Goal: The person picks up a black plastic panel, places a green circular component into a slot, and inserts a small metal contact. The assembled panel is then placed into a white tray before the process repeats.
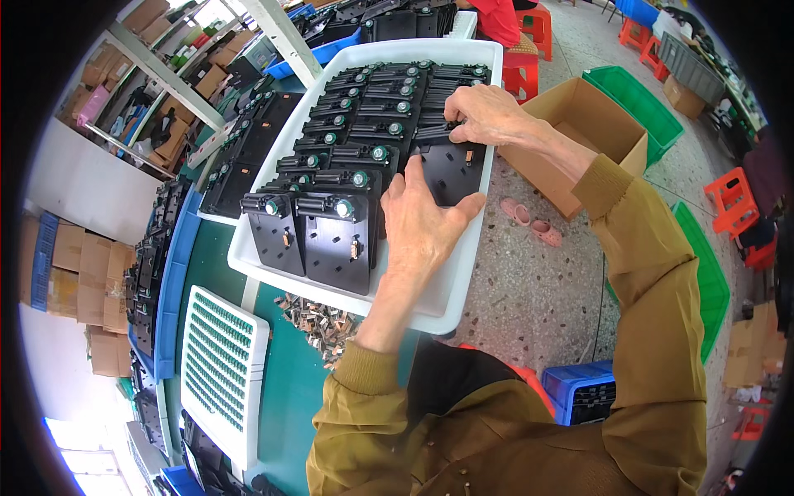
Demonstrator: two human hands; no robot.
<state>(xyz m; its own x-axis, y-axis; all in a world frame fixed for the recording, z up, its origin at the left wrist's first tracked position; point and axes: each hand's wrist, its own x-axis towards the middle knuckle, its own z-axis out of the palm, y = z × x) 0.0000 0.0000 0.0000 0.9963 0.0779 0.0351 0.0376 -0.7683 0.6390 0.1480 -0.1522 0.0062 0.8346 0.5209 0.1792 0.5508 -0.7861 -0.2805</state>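
A white tray (356,304) holds rows of overlapping black plastic plates (337,252), each with a dark bar and a round silvery-green piece at its top end. My right hand (488,117) has its fingers curled on the top end of one black plate (447,175) at the tray's right side. A small copper-coloured piece sits on that plate's face. My left hand (420,221) is spread beside the same plate's lower left edge, index finger pointing up and thumb out to the right. Whether its fingertips touch the plate, I cannot tell.
A white board (258,347) with rows of small green parts lies left on the green table (285,368), near a pile of small metal pieces (321,324). Blue bins (172,289) of black plates stand left. A cardboard box (571,124) and green crates (633,103) are on the right floor.
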